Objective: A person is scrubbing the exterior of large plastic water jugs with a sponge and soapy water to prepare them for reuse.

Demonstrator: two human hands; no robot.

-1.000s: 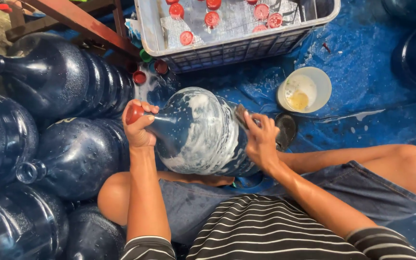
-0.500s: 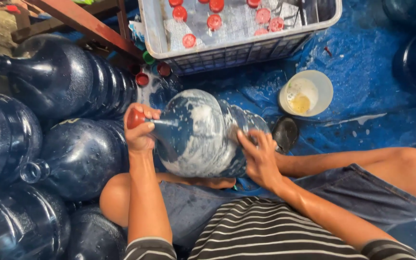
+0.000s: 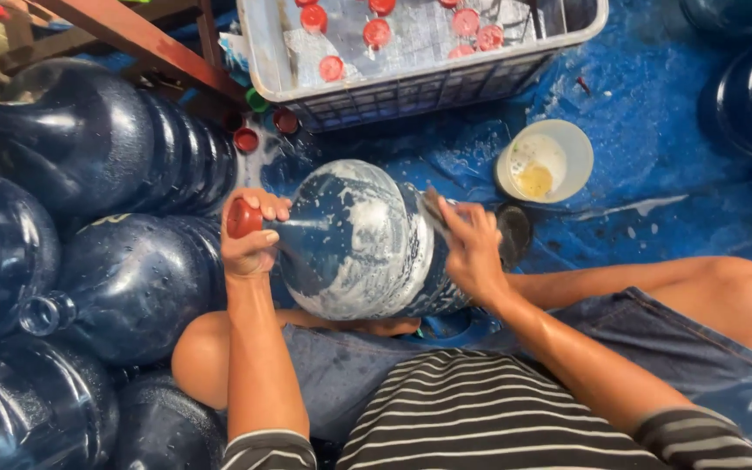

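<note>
Though smeared white with suds, plainly a big blue water jug (image 3: 354,244), lying on its side across the lap, just above the denim shorts (image 3: 341,374), neck pointing left and base to the right. Left hand (image 3: 250,235) closed round the neck, fingers (image 3: 267,207) curled over the red cap (image 3: 241,218) and pinching it against the palm. Right hand (image 3: 472,252) flat on the ribbed side near the base, fingers pressed together on a dark scrubbing pad (image 3: 433,207).

Probably light, since apparently empty, yet bulky and awkward for one hand. Stiff plastic wall, likely to flex a little under pressure but not fragile. Very slippery where soapy, so prone to roll or slide off wet knees. Best taken by the narrow neck, where fingers can close right round, with the other palm steadying the ribs or the base; smooth shoulder too slick for any sure grip.

Nearby: a pale bowl (image 3: 543,161) of yellowish liquid on the wet blue tarp (image 3: 654,130), a white crate (image 3: 428,87) holding red caps, and dark jugs (image 3: 132,287) stacked at the left.
</note>
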